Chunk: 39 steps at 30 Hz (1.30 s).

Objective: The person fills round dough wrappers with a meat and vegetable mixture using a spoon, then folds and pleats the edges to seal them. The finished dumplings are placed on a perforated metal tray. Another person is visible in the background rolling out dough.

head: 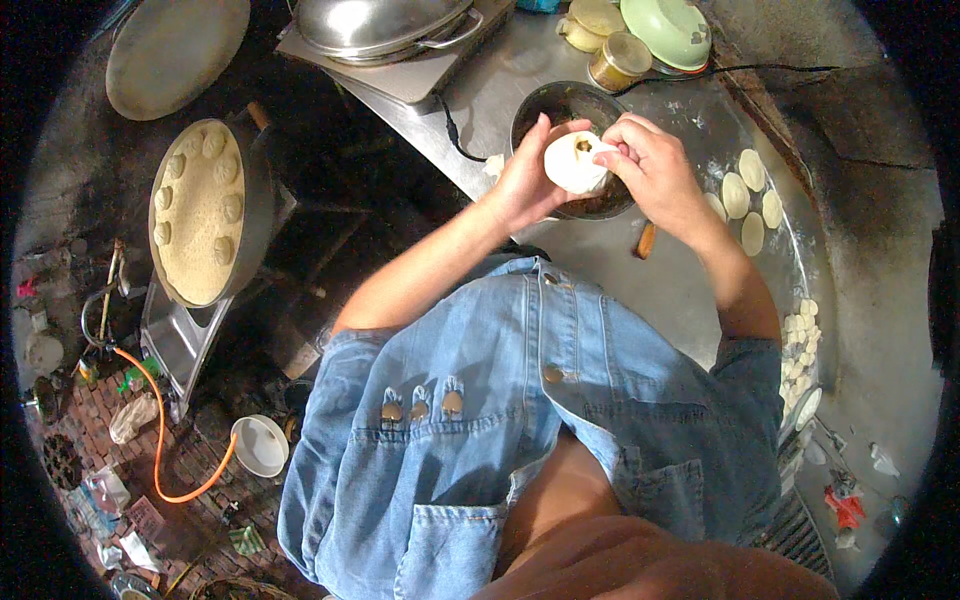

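Observation:
A white dough bun [576, 171] with dark filling showing through a small hole at its top rests in my left hand [529, 169]. My right hand [651, 169] pinches the bun's edge between thumb and fingers. Beneath both hands stands a dark round bowl [546, 101], whose contents are mostly hidden. To the right of the bowl, several flat dough rounds [736, 196] lie on the floured metal table [667, 300]. A wooden handle [644, 241] sticks out just below my right wrist.
Left of me, a steamer [196, 262] holds several pleated buns [225, 169] around its lined base. A lidded metal pan [382, 26] sits on the far counter. Jars [621, 60] and a green bowl [667, 34] stand behind. Dough pieces [801, 337] lie at right; an orange hose [161, 442] crosses the brick floor.

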Each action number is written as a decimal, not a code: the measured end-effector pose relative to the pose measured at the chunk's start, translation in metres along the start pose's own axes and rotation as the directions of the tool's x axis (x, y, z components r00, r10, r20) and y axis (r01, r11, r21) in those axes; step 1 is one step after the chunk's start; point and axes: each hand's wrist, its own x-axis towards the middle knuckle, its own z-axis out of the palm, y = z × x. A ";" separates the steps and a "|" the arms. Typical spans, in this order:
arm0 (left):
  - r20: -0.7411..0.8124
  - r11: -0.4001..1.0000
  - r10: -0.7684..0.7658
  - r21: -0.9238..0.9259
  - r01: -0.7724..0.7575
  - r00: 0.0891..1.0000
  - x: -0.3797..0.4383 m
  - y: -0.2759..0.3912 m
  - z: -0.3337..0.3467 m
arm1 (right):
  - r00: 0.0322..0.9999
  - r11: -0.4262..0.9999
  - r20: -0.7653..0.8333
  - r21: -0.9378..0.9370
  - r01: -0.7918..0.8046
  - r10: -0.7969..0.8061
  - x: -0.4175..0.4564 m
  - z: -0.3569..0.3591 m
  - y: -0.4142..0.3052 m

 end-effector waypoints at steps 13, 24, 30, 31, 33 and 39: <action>-0.210 0.970 -0.190 0.112 0.217 0.959 0.009 0.007 0.006 | 0.913 0.878 -0.054 -0.302 0.372 -0.405 -0.007 0.004 0.014; -0.246 0.713 -0.356 0.552 0.432 0.902 0.014 0.025 0.018 | 0.807 0.768 0.188 -0.250 0.590 -0.559 -0.002 0.000 0.010; -0.140 0.642 -0.411 0.657 0.395 0.901 0.004 0.041 0.018 | 0.754 0.732 0.185 -0.183 0.656 -0.630 0.008 0.005 -0.002; -0.055 0.651 -0.453 0.662 0.372 0.890 -0.004 0.052 0.016 | 0.766 0.749 0.145 -0.161 0.643 -0.627 0.010 0.006 -0.001; -0.011 0.821 -0.346 0.481 0.309 0.938 -0.040 0.072 0.011 | 0.779 0.772 0.070 -0.107 0.627 -0.623 0.015 0.012 0.002; -0.364 0.919 0.323 -0.099 -0.381 0.874 -0.072 0.004 -0.027 | 0.833 0.833 0.005 -0.018 0.554 -0.554 0.034 0.085 -0.005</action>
